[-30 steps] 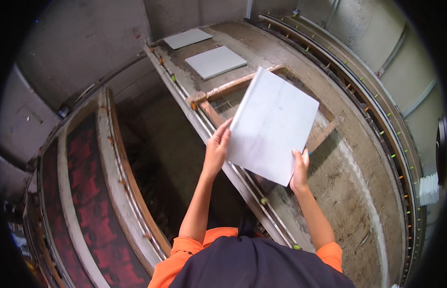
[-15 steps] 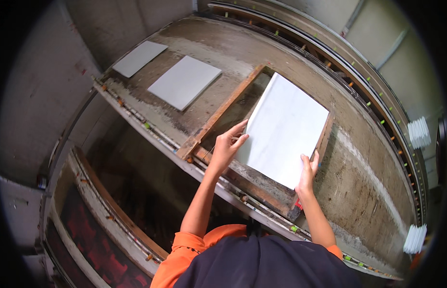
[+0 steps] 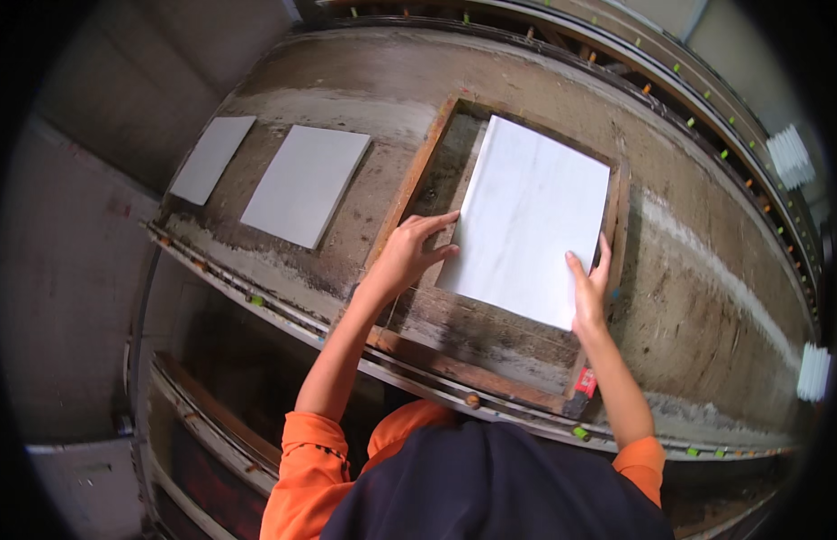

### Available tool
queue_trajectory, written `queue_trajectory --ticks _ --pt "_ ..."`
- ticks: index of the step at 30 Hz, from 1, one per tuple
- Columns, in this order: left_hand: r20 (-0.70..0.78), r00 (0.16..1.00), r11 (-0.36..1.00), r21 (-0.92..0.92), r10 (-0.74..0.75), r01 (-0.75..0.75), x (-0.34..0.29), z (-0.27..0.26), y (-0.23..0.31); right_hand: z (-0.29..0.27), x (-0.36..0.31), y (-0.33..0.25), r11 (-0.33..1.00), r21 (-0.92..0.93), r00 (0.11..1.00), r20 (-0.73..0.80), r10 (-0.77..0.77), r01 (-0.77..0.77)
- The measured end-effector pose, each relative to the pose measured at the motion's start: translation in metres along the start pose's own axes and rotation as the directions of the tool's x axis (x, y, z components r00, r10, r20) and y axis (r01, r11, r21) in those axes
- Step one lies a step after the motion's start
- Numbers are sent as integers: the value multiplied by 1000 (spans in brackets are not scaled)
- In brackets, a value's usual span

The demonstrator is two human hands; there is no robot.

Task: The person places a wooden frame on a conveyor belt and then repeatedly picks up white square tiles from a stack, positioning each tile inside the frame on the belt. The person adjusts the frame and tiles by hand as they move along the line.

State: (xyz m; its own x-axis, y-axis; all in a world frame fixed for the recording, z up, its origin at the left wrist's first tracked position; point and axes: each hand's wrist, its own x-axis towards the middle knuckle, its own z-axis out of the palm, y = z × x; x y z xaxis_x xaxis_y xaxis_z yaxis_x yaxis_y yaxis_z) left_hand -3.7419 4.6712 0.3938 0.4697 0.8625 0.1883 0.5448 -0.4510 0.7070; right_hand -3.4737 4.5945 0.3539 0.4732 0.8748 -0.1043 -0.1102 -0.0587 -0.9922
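Note:
A large white rectangular panel (image 3: pixel 532 220) with faint grey streaks lies over the inside of a shallow wooden frame (image 3: pixel 479 364). I cannot tell whether it is paper, board or tile. At its left edge is my left hand (image 3: pixel 406 256), thumb and fingertips against the side, the other fingers partly stretched. My right hand (image 3: pixel 591 288) grips the lower right edge, thumb on top and fingers along the side. To the left, a thinner-edged white panel (image 3: pixel 306 184) and a farther white panel (image 3: pixel 213 159) lie flat on the table.
The long stained table (image 3: pixel 697 342) carries a rail with small green and orange clips (image 3: pixel 256 300) along its near edge. A red-labelled object (image 3: pixel 586 382) sits at the frame's near right corner. White stacks (image 3: pixel 814 371) stand at the far right. Below left is another framed rack (image 3: pixel 198 441).
The white panel has come down and squared up within the wooden frame, both hands staying at its edges. My view has turned, so the table and the other panels appear shifted.

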Motion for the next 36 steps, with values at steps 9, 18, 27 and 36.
queue_trajectory --ticks 9,18,27,36 --pt "374 871 877 233 318 -420 19 -26 -71 4 0 16 970 -201 979 -173 105 -139" --pt "303 880 808 365 366 -462 35 -11 -93 49 -16 29 957 -282 973 -231 0 -67" --pt "253 903 842 338 349 -420 32 -2 -95 51 -19 34 938 -327 968 -251 29 -113" --pt "245 907 845 341 343 -412 31 1 -96 54 -16 35 942 -305 975 -207 80 -142"
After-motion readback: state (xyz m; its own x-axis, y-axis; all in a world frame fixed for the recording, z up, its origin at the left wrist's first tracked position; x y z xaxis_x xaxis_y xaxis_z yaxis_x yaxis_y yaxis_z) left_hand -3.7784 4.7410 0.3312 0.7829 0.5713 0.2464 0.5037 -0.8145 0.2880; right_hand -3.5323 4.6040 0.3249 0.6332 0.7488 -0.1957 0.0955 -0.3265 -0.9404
